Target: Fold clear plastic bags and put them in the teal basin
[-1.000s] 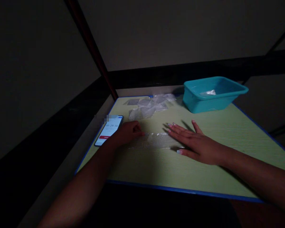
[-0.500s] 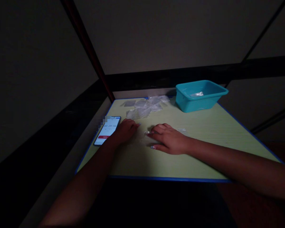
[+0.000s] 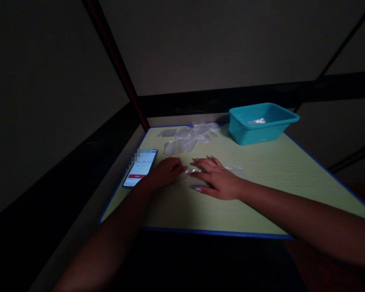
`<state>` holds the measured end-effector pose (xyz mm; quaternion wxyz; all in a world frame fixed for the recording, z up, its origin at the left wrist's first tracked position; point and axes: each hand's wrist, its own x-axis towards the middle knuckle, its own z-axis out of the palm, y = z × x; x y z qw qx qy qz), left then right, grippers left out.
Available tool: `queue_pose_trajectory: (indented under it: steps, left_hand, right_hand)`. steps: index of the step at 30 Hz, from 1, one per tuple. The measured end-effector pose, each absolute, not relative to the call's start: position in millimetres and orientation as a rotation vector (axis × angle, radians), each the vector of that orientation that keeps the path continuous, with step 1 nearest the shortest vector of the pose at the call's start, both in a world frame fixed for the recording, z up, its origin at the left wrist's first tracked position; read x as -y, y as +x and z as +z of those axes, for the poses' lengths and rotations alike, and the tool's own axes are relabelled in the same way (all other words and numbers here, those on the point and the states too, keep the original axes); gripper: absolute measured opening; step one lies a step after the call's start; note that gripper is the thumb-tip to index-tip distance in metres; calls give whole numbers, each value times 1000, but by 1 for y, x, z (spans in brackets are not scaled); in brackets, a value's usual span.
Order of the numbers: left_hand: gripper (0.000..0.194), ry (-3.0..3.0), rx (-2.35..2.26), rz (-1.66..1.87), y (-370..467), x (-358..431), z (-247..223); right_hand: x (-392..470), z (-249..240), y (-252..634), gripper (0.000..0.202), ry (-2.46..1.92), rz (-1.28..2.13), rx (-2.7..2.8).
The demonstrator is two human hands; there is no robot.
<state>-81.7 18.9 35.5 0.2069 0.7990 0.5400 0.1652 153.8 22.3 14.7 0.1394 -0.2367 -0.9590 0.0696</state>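
Observation:
A clear plastic bag (image 3: 188, 181) lies flat on the table (image 3: 270, 178), partly under my right hand (image 3: 220, 180). That hand presses down on it with the fingers spread apart, and a strip of the clear plastic shows past its back. My left hand (image 3: 167, 172) is at the bag's left end, fingers curled, with thumb and fingertips together at the plastic edge. In the dim light the exact grip there is hard to see.
Several clear plastic bags (image 3: 185, 140) lie in a loose pile toward the back. At back right stands a turquoise basin (image 3: 255, 132) with some clear plastic inside. A phone (image 3: 140, 168) showing a running timer lies beside my left forearm. Walls border the table behind and at left.
My left hand has moved right to the bag's edge, its fingers drawing in. My right hand stays on the plastic, its fingers slightly more spread. The view has shifted slightly.

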Motion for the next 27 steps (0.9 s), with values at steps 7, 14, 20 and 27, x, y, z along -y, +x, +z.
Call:
queue_pose_trajectory:
  steps: [7,14,20,27]
  left_hand:
    - [16,2071,-1561,477,-83,-15,38]
    - [6,2163,-1531,436,-84,-17,41]
    - [8,2196,-1483,418,-90,-16,42]
    - [11,2257,-1430,356,-94,-17,43]
  right_hand:
    - [-21,16,153,51,-689,231,2767]
    - [-21,19,153,50,-682,252,2771]
    - [-22,21,152,49,-628,346,2807]
    - [-24,19,151,44,-618,423,2810]
